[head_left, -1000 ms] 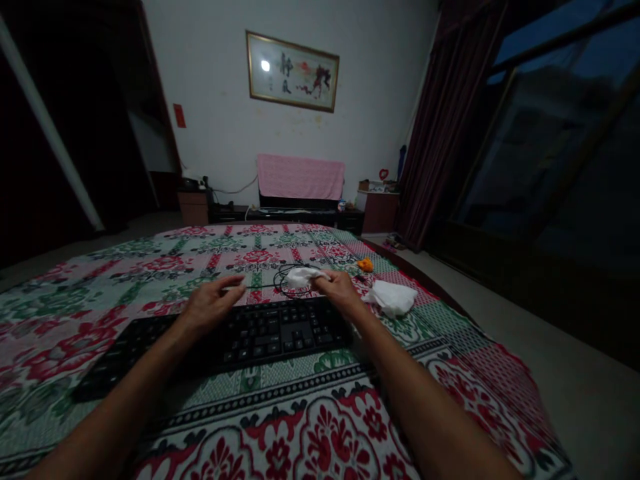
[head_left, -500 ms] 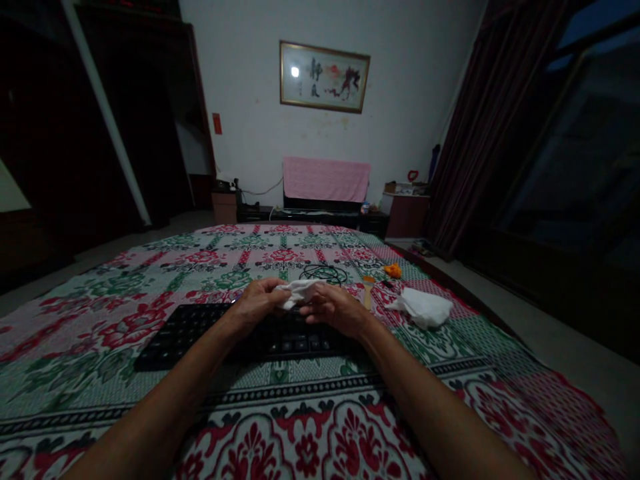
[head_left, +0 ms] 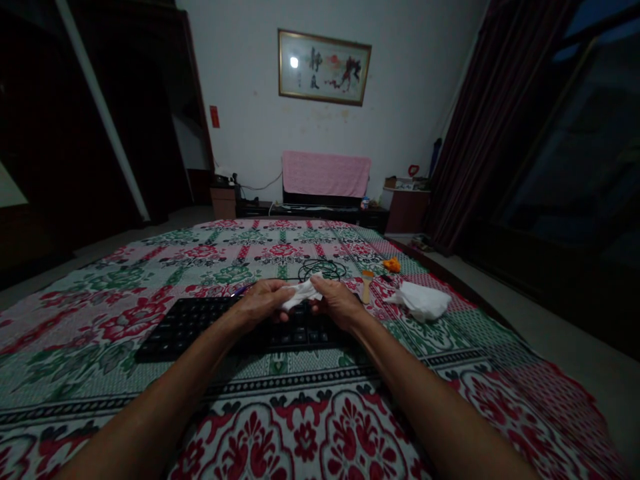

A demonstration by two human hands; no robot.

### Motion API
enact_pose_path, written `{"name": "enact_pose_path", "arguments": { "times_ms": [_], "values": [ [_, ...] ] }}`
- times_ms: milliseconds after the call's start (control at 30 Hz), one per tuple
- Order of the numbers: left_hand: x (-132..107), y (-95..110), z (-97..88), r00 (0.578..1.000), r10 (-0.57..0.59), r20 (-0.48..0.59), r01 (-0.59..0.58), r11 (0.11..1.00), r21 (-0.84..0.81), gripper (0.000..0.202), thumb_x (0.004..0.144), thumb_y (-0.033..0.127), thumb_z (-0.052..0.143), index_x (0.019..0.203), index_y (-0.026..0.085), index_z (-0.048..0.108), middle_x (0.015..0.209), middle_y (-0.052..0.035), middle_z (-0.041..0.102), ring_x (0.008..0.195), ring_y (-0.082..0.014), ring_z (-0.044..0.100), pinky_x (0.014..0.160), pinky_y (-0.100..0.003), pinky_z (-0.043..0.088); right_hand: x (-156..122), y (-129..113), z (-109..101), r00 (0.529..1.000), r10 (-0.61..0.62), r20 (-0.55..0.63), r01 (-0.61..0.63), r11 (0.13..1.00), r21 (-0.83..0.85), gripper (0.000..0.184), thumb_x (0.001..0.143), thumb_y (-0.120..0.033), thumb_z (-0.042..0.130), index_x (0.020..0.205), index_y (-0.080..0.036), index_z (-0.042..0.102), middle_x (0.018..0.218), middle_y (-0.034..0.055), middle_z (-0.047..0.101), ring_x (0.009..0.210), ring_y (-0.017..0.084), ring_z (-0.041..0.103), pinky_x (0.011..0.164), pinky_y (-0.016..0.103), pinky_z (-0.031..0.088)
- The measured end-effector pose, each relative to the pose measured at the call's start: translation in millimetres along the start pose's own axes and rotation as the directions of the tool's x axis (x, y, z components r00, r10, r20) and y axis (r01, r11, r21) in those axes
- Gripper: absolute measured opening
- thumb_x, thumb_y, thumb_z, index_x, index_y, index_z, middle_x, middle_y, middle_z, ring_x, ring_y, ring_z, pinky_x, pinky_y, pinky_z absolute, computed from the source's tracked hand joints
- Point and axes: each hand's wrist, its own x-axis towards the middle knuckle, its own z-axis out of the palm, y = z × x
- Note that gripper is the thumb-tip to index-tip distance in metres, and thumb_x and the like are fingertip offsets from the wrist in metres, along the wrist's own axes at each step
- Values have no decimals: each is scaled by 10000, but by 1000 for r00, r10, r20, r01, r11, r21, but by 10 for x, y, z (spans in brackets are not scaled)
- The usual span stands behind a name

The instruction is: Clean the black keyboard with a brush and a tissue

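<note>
At frame centre the left hand and right hand are both closed on a white wipe held between them just above the keyboard on the bed, where too hard a pull could tear the thin sheet or drop it onto the keys.

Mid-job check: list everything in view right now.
wipe: one, white, between both hands
keyboard: one, black, on bedspread under hands
cable: one coil, black, beyond hands
brush: one, pale handle, right of cable
orange thing: one, beyond brush
tissue: one, white, crumpled, right of keyboard
bedspread: one, red-green floral, across foreground
picture: one, gold frame, far wall
pink cloth: one, below picture
left hand: one, pinching wipe
right hand: one, pinching wipe
</note>
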Motion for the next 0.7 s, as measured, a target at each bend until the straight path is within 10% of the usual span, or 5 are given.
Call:
{"name": "enact_pose_path", "arguments": {
  "times_ms": [433,700],
  "values": [
    [16,-74,68,991,33,-127,-28,999,38,283,680,403,611,745,130,652,590,-19,602,503,-102,531,454,-190,379,-83,-16,89,993,14,114,8,982,-189,341,584,-385,773,812,-169,638,742,-14,636,654,105,559,583,220,425],
    [-80,38,-248,967,84,239,-120,983,138,466,745,457,567,1124,194,632,908,-57,684,736,-153,612,566,-214,430,-60,-99,106,997,-80,14,80,940,-330,309,565,-380,744,731,-158,608,649,-33,595,571,95,509,567,227,384]
  ]
}}
